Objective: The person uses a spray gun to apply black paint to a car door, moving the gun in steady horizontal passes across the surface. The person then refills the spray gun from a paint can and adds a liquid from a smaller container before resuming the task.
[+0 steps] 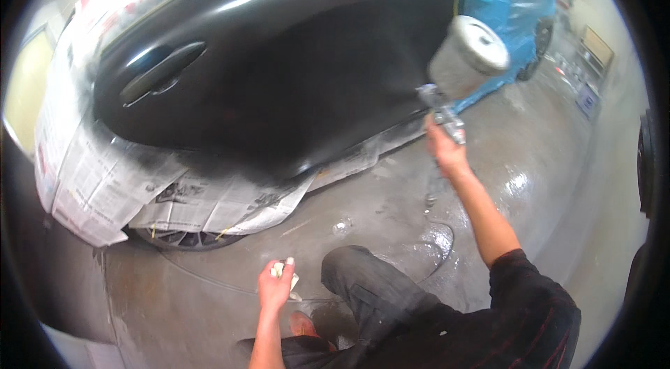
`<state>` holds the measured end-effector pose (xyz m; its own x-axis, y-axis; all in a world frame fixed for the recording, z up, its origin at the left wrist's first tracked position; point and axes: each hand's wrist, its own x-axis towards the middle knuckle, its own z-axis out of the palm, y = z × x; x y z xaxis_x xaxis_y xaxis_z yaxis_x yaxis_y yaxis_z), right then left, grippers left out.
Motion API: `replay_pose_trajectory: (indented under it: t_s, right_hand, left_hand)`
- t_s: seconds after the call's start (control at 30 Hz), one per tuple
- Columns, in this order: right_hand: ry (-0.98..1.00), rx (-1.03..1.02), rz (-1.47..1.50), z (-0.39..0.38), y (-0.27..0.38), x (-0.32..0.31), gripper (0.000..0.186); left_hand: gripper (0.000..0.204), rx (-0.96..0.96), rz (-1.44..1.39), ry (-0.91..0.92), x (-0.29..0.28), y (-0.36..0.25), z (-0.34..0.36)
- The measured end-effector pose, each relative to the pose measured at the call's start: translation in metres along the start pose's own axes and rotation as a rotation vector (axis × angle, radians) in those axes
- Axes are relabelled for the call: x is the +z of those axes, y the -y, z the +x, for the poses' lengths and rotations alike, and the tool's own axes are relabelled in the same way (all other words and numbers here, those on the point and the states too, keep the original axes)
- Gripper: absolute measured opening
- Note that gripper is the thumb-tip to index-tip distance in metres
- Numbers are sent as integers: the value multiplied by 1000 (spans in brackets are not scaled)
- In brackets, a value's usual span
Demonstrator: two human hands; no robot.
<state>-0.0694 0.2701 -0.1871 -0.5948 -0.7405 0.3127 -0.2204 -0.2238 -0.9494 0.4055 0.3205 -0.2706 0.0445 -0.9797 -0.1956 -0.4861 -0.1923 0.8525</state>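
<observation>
Head view: a spray gun (449, 123) with a pale cup (460, 62) is gripped by the right hand (447, 152) near the right-hand end of a glossy black car door (300, 72), while a crumpled pale wad (278, 270) is clenched in the left hand (274, 292) above the shiny grey floor (537, 152); newspaper (227, 205) is draped below the door

The view comes from the left of two fisheye cameras worn on the person's head, facing ahead and steeply down, upright and unmirrored, over their own torso (481, 320) at the lower edge. It is near enough to show the left hand (274, 289) and right hand (447, 151) clearly, yet wide enough to take in the black car door (300, 62) beyond them and the floor (537, 152), with edges bending toward a dark round rim.
</observation>
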Motion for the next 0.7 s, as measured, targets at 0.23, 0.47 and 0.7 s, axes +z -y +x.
replay_pose_trajectory:
  t_s: [0.23,0.47,0.7]
  right_hand:
    - [202,-99,132,-74,25,101,15]
    - [448,-266,106,-131,33,153,19]
    - [566,-292,111,-159,28,200,22]
  left_hand:
    - [30,-10,-95,-51,-10,1,-13]
    - [29,27,-78,-98,-20,-13,-17]
    - [29,28,-94,-135,-33,18,-11]
